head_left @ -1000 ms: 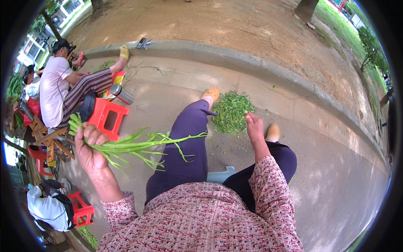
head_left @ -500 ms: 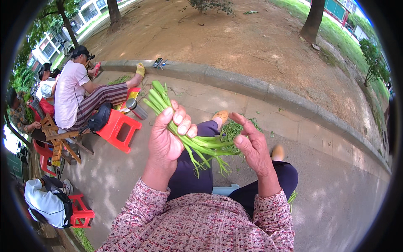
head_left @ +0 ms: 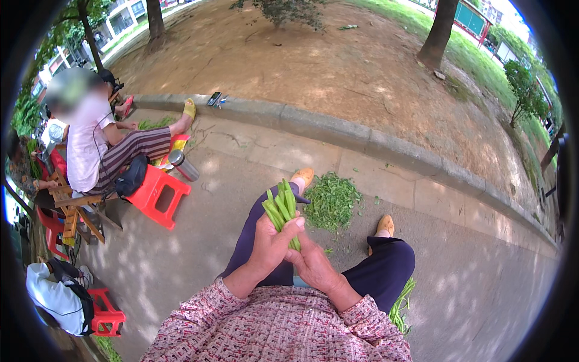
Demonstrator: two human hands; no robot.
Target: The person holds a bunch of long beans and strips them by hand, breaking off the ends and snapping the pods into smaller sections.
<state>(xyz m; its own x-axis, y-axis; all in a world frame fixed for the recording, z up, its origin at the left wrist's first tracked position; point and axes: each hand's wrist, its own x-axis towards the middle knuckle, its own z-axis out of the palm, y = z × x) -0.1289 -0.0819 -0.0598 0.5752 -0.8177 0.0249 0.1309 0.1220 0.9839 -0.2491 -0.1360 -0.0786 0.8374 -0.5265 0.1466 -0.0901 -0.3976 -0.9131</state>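
Observation:
A bunch of green vegetable stems [head_left: 282, 206] stands nearly upright in front of my lap, its cut ends pointing up and away from me. My left hand [head_left: 265, 244] is closed round the bunch from the left. Pressed against it from the right, my right hand [head_left: 315, 263] is also closed on the stems, its thumb lying across them. The lower part of the bunch is hidden by my hands. Beyond them, a heap of plucked green leaves [head_left: 332, 201] lies on the ground between my feet.
More long green stems [head_left: 400, 309] lie beside my right leg. To the left are a red plastic stool [head_left: 158, 196] with a dark bag, a steel flask [head_left: 183, 165] and a seated person [head_left: 90, 145]. A stone kerb [head_left: 356, 134] crosses ahead, with a phone [head_left: 214, 98] on it.
My hands have come together lower down, near my lap. The bunch has turned more upright, and my right hand has closed on it. The leaf heap now shows fully.

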